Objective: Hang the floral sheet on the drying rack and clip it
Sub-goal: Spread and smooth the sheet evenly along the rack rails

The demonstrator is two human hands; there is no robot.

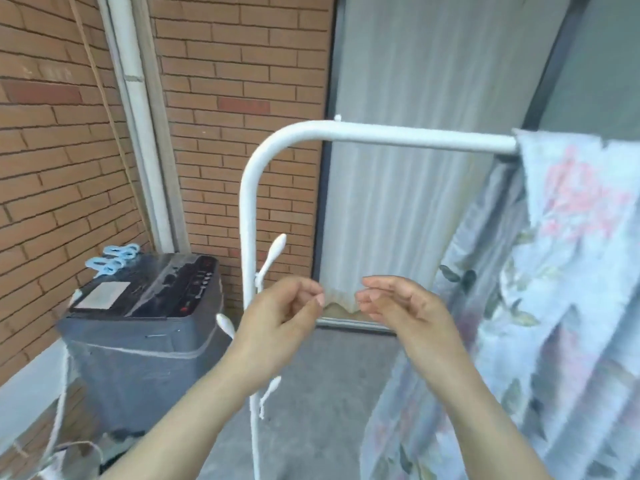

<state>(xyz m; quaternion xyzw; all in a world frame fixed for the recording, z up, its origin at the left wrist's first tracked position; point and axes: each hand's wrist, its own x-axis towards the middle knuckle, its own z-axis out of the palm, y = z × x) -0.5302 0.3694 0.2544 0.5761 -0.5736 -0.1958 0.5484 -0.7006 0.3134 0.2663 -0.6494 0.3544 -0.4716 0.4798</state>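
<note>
The floral sheet (554, 271), pale blue with pink flowers and dark leaves, hangs over the right end of the white drying rack (398, 137) and drapes down at the right. The rack's top bar runs left and curves down into an upright with white hooks. My left hand (280, 323) and my right hand (405, 310) are raised side by side in front of the upright, below the bar, left of the sheet. Their fingers are loosely curled and hold nothing. Several light blue clips (112, 259) lie on the washing machine at the left.
A grey washing machine (145, 341) with a dark lid stands against the brick wall (52, 168) at the left. White pipes (138, 116) run down the corner. A glass door with a white curtain (398, 202) is behind the rack. The floor is grey concrete.
</note>
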